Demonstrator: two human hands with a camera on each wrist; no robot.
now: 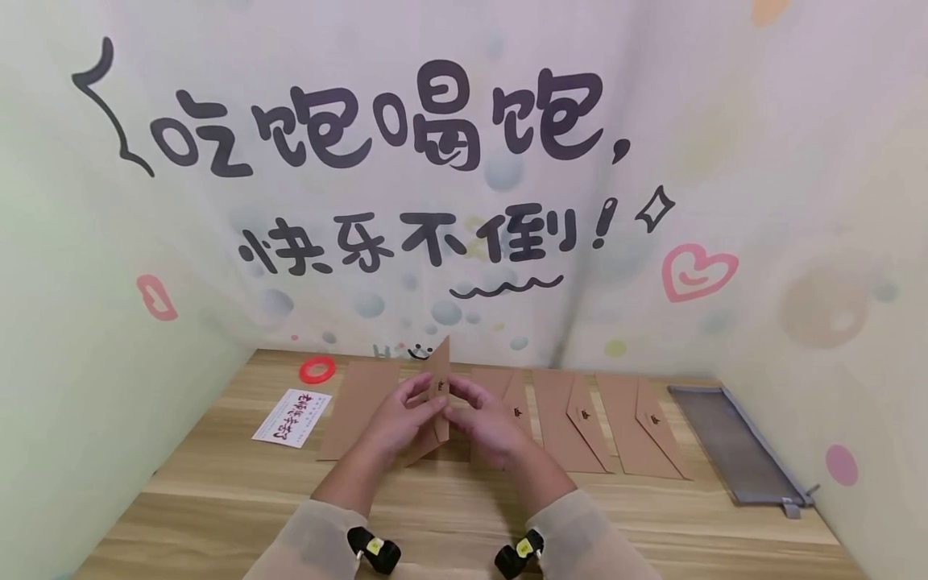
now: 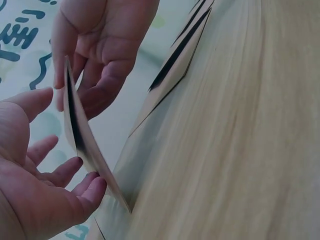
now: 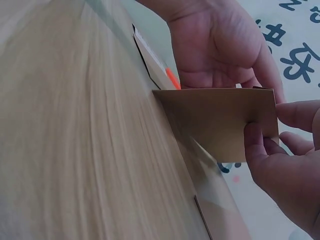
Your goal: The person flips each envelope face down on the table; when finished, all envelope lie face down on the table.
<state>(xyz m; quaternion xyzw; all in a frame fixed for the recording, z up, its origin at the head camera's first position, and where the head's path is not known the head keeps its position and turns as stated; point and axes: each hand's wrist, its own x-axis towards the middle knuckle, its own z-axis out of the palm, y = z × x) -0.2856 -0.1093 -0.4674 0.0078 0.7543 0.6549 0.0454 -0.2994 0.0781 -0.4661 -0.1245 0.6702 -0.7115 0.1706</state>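
Holding a brown envelope (image 1: 440,366) tilted up, above the middle of the bench (image 1: 217,515), between left hand (image 1: 400,419) and right hand (image 1: 496,419). Can't tell if touching the bench at its lower corner. With the right hand, pinching it near the edge, thumb and fingers on opposite faces. With the left hand, only touching it with loosely bent fingertips, thumb spread away from them. Can see a dark slit along the envelope in the left wrist view. See a flat envelope (image 1: 358,403) just left, partly behind the left hand and arm. To the right, see three flapped envelopes (image 1: 558,427) in a row, nearest partly covered by the right hand. Farther left, see a red ring (image 1: 316,370) near a white card (image 1: 292,417) with handwriting. Far right, see a grey mesh pouch (image 1: 739,447).
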